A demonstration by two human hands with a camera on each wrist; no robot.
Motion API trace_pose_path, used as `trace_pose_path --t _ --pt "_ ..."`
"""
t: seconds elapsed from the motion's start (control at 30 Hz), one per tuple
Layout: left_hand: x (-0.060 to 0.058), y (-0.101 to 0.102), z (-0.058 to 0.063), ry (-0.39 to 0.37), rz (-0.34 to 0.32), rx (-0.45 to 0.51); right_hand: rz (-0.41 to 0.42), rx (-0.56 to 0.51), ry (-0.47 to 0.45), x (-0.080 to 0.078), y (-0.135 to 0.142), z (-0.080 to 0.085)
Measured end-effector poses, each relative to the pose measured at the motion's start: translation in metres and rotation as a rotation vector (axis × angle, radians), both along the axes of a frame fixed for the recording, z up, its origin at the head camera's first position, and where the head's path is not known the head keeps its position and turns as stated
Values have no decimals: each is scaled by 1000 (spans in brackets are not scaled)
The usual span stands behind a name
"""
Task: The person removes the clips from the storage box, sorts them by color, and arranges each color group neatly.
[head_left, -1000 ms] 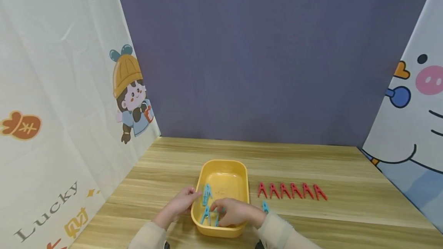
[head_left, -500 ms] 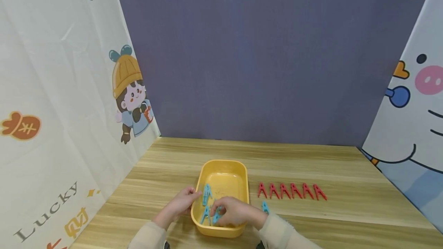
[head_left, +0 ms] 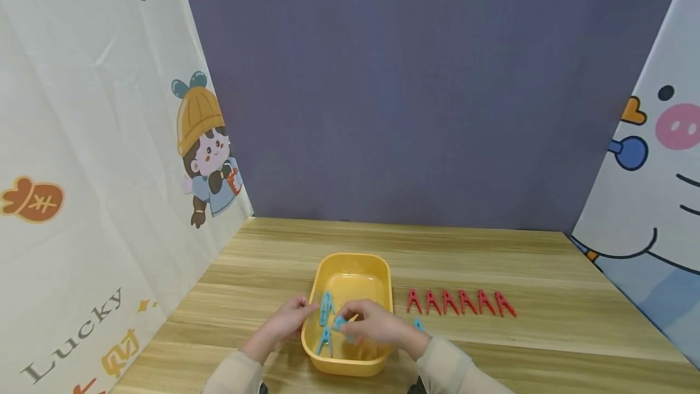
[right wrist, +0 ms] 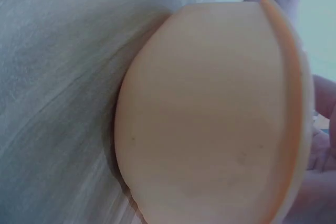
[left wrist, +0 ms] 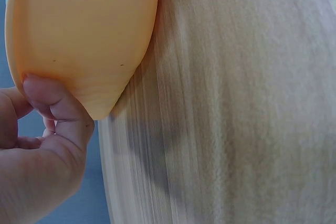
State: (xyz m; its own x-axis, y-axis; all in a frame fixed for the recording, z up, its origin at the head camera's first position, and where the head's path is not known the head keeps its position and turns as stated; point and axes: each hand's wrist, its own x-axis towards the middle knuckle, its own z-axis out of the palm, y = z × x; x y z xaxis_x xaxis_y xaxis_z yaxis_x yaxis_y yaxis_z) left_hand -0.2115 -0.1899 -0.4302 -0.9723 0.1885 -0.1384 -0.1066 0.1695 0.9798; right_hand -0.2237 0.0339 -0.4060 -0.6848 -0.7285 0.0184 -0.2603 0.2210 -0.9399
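A yellow plastic basin [head_left: 363, 287] stands on the table. My left hand [head_left: 284, 320] grips its left rim; the left wrist view shows the thumb and fingers of this hand [left wrist: 58, 129] on the rim. Over the basin, my right hand [head_left: 373, 324] pinches a light blue clothespin [head_left: 339, 323], partly covered by the fingers. Two more blue clothespins lie inside at the left: an upper one [head_left: 325, 309] near my left thumb and a lower one [head_left: 325, 342]. In the right wrist view the basin wall [right wrist: 205, 114] hides most of the right hand [right wrist: 321, 166].
Several red clothespins [head_left: 449, 302] lie in a row on the wooden table [head_left: 470, 260], right of the basin. One blue clothespin [head_left: 418, 324] lies below the row's left end, partly behind the right arm. A dark panel [head_left: 404, 90] closes the back.
My right hand has lifted the blue clothespin from the basin's lower part and moved slightly up and right with it. The left hand stays on the rim.
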Motion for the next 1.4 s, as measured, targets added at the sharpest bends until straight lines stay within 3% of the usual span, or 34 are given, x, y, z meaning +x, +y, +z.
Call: trace_pose_path --t 0.57,1.4 --pt "1 0 3 -3 -16 -1 -30 -150 -192 0 19 7" --pt "0 2 3 -7 -5 -6 -146 -147 -191 -9 61 10"
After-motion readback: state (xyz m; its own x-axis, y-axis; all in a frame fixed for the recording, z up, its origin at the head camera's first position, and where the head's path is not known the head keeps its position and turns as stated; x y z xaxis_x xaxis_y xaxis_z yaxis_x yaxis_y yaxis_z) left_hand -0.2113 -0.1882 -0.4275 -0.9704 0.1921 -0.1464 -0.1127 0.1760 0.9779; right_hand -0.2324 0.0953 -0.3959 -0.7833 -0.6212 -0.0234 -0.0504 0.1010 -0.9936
